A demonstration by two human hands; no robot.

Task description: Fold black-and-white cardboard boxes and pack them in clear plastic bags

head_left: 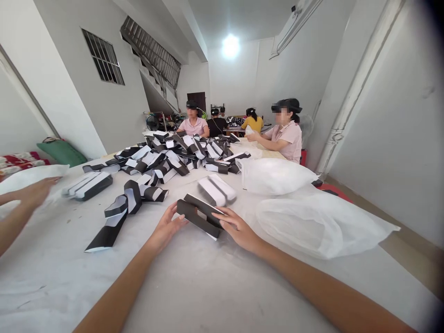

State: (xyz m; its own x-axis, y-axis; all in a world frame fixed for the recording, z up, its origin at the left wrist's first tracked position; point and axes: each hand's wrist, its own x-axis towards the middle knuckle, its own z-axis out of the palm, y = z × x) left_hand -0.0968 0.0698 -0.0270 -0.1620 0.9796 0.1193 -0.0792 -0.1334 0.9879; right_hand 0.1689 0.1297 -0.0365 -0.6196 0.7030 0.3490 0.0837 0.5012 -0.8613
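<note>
Card sleeve [197, 222], between the left hand [168, 226] and right hand [236, 226]: stiff black paper card, smooth and matt, with a pale edge.
Pile of sleeves [173, 155], beyond both hands: similar folded card, matt black outside, smooth white inside.
White pack [217, 189], just past the fingers: smooth and pale; material blurred.
Bag [364, 231], right of the right hand: thin, translucent, wrinkled; cloth or plastic, cannot tell.
Table cover [187, 286], under the hands: pale sheet, softly shiny, creased toward the left.
Green cushion [64, 152], far left of the hands: soft cloth, dull.
</note>
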